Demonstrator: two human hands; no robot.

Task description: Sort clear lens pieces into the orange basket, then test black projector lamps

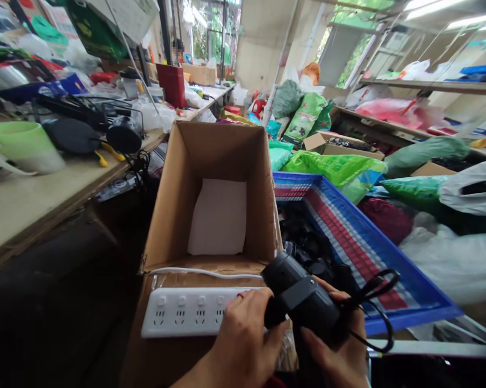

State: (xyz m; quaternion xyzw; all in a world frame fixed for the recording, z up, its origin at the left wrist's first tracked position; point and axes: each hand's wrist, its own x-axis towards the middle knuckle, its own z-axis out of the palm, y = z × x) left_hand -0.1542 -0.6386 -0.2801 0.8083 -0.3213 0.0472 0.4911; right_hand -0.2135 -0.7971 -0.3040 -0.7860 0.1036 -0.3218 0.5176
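Observation:
Both of my hands grip a black, barrel-shaped device (301,295) with a looped black cord (378,302) hanging off its right side. My left hand (243,345) curls round its near left end; my right hand (340,345) cradles it from below and the right. The device sits just above a white power strip (186,311) that lies on the near flap of an open cardboard box (178,188). A white sheet (220,215) lies on the box's floor.
A blue plastic crate (388,253) holding several black parts stands right of the box. Green and white bags are piled beyond it. A cluttered workbench (32,199) with a green tub runs along the left. Shelves line the right wall.

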